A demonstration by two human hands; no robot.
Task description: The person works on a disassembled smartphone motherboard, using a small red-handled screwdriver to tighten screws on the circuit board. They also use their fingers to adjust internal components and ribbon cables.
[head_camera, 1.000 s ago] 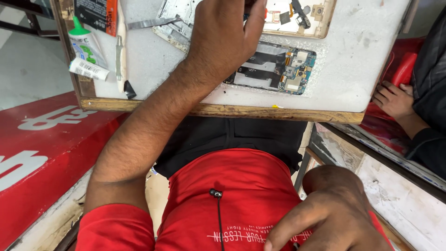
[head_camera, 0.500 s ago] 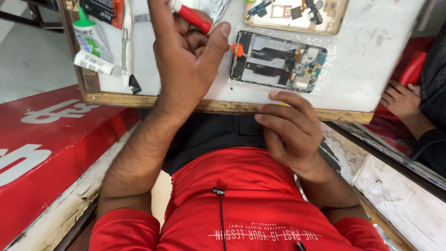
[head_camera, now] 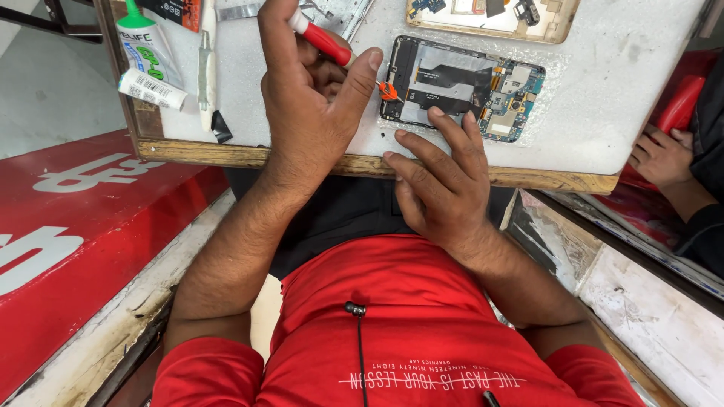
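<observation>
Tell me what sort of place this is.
Most likely a small phone repair stall. An opened phone with bare circuit boards lies on a worn white work board, the left hand holds a red-handled screwdriver at its edge, and glue tubes lie nearby.

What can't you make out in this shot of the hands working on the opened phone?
Head view only:
- The screwdriver: its red handle is mostly covered by the left hand, and the tip is too small to tell if it touches the opened phone.
- The phone's near edge lies under the right hand fingers.
- The tray of parts is cut off by the top edge.
- The glue tubes are cut off at the top.
</observation>
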